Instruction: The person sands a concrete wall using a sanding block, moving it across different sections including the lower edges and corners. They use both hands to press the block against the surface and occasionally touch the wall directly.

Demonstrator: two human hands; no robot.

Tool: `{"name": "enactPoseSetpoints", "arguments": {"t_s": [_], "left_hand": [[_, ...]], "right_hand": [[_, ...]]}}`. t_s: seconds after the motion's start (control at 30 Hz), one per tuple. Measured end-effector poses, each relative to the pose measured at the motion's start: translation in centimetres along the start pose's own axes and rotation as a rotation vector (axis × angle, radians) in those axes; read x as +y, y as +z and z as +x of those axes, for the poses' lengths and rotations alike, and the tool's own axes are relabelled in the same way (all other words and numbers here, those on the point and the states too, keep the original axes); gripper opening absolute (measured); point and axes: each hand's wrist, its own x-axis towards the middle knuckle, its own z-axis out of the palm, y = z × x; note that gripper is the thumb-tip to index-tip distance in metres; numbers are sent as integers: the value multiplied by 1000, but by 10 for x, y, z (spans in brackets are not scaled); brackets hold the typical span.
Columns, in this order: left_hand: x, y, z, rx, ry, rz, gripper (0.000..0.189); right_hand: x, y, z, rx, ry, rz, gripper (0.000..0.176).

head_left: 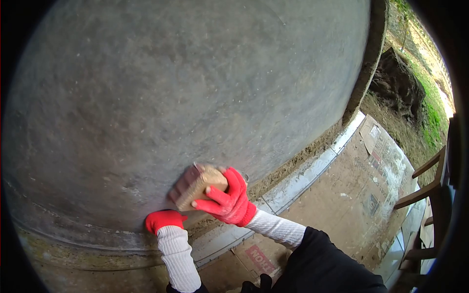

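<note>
A brown, brick-like block [200, 184] lies against the lower part of a large grey plastered wall [195, 88]. My right hand [227, 198], in a red glove with bare fingertips, is closed around the block's right side. Just below and to the left, my left hand [165, 220], also red-gloved, rests near the wall's lower edge. Its fingers are mostly hidden, so what they do cannot be made out. White knitted cuffs cover both wrists.
A strip of pale tiles [293, 183] runs along the wall's foot. Beyond it, printed cardboard [337, 195] covers the floor. Wooden furniture legs [420, 194] stand at the right. A dark stump or rock [398, 85] sits by grass at the upper right.
</note>
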Motion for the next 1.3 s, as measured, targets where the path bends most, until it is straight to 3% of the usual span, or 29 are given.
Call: {"name": "enactPoseSetpoints", "arguments": {"t_s": [0.13,0.3,0.33,0.4,0.5,0.6,0.63,0.77,0.87,0.93,1.0,1.03,1.07,1.13,1.17,1.2,1.3], "left_hand": [[1,-1,3,-8,0,9,49],[-2,6,5,0,17,-8,49],[-2,3,-3,-10,20,-4,49],[1,-15,-24,-46,-38,26,49],[1,3,-4,-43,-42,-2,49],[-2,13,17,-7,-56,-66,49],[-1,-19,-28,19,-22,27,49],[1,-22,-30,-21,-33,22,50],[1,-18,-24,-22,-32,30,50],[0,-18,-23,-14,-29,37,51],[-1,-16,-24,-1,-22,34,51],[-2,-18,-27,12,-15,39,51],[-1,-19,-27,18,-9,32,51],[-2,-18,-29,23,-43,59,51],[1,-17,-26,10,-37,54,51],[0,-16,-24,0,-40,50,50],[-1,-9,-16,-23,-44,43,49]], "right_hand": [[-2,4,7,106,84,26,61],[9,8,-85,-175,116,264,61],[3,8,-75,-183,124,267,61],[-6,7,-21,5,10,-3,60],[-11,4,15,61,110,24,60],[-4,13,-48,-15,107,94,60],[1,15,-74,-75,134,193,60],[1,11,-60,-69,-64,3,60],[-5,5,8,73,50,27,60],[-1,12,-9,88,51,23,59],[5,18,-55,3,-69,-38,59],[6,9,-61,-97,82,191,59],[10,9,-64,-98,74,185,59],[17,5,-63,-152,-123,158,57],[10,3,-41,-57,55,181,59],[12,-3,-14,-64,52,173,59],[21,-10,22,176,203,-66,71]]}}
